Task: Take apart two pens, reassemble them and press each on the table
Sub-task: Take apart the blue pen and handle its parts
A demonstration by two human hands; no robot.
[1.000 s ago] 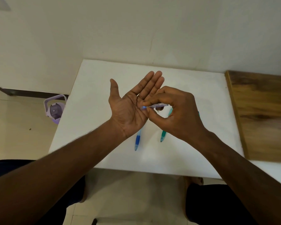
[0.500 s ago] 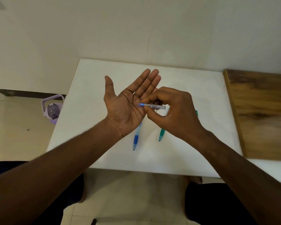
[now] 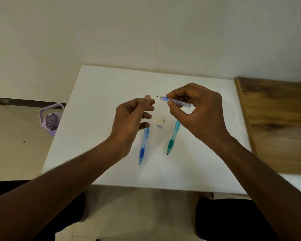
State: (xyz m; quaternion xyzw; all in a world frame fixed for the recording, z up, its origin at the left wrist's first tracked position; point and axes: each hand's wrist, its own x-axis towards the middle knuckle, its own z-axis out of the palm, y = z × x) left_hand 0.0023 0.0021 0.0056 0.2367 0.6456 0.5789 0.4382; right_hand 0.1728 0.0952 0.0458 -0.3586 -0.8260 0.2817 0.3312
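Note:
My right hand (image 3: 198, 112) pinches a short clear pen part (image 3: 176, 102) with a blue band, held level above the white table (image 3: 97, 105); a thin dark tip sticks out of its left end. My left hand (image 3: 130, 120) hovers just left of that tip, fingers loosely curled and apart, with nothing seen in them. A blue pen (image 3: 143, 146) lies on the table below the left hand. A green pen (image 3: 172, 138) lies beside it, its upper end hidden under my right hand. Between them rest a small bluish piece (image 3: 160, 126) and a small grey piece (image 3: 163, 120).
A wooden surface (image 3: 276, 122) adjoins the table on the right. A purple container (image 3: 50, 120) stands on the floor to the left of the table. The wall runs along the table's far edge. My knees sit under the near edge.
My left hand has turned from a flat upturned palm to loosely curled fingers. My right hand drew the clear part off that palm to the right. Two small pieces now show on the table.

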